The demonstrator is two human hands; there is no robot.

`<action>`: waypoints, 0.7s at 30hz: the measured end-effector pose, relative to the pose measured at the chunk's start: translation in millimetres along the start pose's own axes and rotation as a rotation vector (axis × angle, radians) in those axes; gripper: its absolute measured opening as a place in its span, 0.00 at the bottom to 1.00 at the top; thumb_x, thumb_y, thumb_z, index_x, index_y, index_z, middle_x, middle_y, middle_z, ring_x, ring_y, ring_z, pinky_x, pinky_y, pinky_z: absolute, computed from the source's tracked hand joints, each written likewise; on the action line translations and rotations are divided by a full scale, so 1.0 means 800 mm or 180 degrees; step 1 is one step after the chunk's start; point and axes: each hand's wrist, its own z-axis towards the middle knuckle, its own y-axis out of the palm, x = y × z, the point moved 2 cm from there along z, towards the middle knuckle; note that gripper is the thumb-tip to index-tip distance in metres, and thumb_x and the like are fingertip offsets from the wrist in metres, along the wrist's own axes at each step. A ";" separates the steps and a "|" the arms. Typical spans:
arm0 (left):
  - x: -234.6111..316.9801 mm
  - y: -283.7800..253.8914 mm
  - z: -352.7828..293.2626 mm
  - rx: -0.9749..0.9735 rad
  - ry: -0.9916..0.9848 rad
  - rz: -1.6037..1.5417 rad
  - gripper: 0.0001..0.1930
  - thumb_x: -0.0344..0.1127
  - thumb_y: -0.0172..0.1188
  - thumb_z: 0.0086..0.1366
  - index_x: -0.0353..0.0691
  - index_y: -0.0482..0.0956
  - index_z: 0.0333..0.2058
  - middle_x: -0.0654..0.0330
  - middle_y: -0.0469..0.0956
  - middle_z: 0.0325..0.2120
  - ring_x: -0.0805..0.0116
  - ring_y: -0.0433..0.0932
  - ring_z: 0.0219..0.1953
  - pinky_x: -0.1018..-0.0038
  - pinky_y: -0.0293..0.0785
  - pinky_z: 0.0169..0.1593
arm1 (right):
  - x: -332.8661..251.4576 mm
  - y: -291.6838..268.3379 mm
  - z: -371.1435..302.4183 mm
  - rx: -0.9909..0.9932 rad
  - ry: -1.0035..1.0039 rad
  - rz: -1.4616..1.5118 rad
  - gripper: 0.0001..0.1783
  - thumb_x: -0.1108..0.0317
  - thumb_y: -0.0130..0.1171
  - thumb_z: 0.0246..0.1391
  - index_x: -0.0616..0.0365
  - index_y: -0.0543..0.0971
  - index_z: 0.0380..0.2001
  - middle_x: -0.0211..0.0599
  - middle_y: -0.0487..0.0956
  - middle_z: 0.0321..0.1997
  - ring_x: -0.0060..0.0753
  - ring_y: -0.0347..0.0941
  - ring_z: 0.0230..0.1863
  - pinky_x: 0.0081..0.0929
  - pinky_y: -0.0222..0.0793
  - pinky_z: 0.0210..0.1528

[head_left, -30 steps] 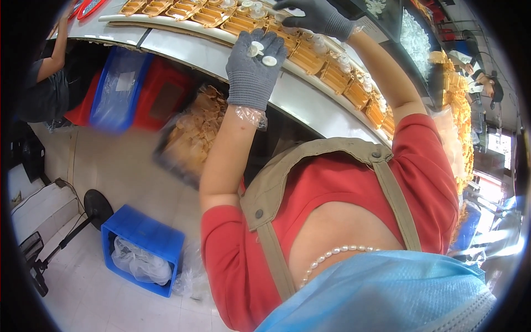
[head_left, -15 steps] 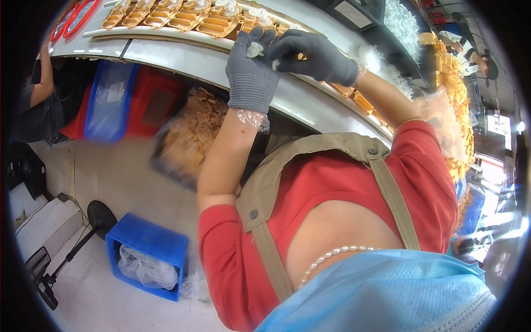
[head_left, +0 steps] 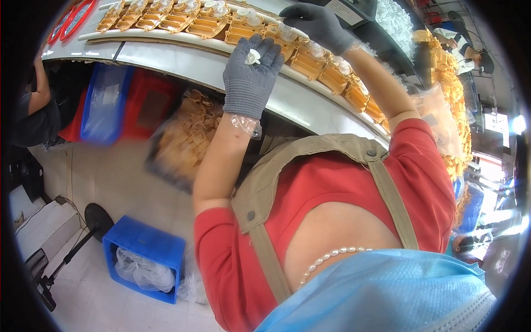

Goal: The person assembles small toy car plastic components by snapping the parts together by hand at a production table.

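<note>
My left hand [head_left: 250,77], in a grey glove, is turned palm up in front of the row of orange plastic housings. A small white plastic part [head_left: 253,57] rests on its fingers, which are slightly curled under it. My right hand [head_left: 316,23], gloved alike, reaches over the far side of the row. Its fingers are bent close together, and I cannot make out what is between their tips. The orange housings [head_left: 307,62] stand in a curved line along a white rail, many with clear or white fittings at their far ends.
A black bin of clear pieces [head_left: 394,25] stands at the back right, beside a heap of orange parts [head_left: 445,72]. Red trays [head_left: 79,19] lie at the far left. Below the bench are a bag of orange pieces [head_left: 185,141], a blue crate [head_left: 145,235] and a fan [head_left: 98,221].
My right hand has left my left hand and moved away and to the right, over the housings. The left hand has opened flatter, with the white part still on it.
</note>
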 end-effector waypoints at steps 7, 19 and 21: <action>-0.001 -0.006 0.005 0.0046 0.0082 0.0041 0.18 0.42 0.50 0.63 0.33 0.66 0.45 0.49 0.70 0.39 0.54 0.70 0.43 0.59 0.63 0.53 | -0.003 0.006 0.005 -0.0051 -0.0530 -0.1202 0.10 0.72 0.59 0.45 0.58 0.79 0.34 0.41 0.79 0.31 0.31 0.77 0.31 0.25 0.72 0.36; -0.001 -0.006 0.006 -0.0001 0.0168 0.0096 0.19 0.42 0.50 0.63 0.33 0.66 0.45 0.49 0.70 0.39 0.54 0.69 0.43 0.58 0.62 0.54 | -0.012 0.010 0.000 0.0223 -0.1274 -0.1676 0.08 0.66 0.60 0.44 0.54 0.80 0.30 0.42 0.78 0.29 0.44 0.75 0.30 0.34 0.71 0.33; -0.001 -0.006 0.006 0.0002 0.0180 0.0096 0.19 0.42 0.50 0.63 0.32 0.66 0.45 0.49 0.70 0.39 0.54 0.69 0.43 0.58 0.62 0.54 | -0.014 0.009 0.000 0.0175 -0.0928 -0.1547 0.07 0.66 0.60 0.45 0.54 0.79 0.29 0.40 0.78 0.28 0.44 0.75 0.30 0.35 0.70 0.32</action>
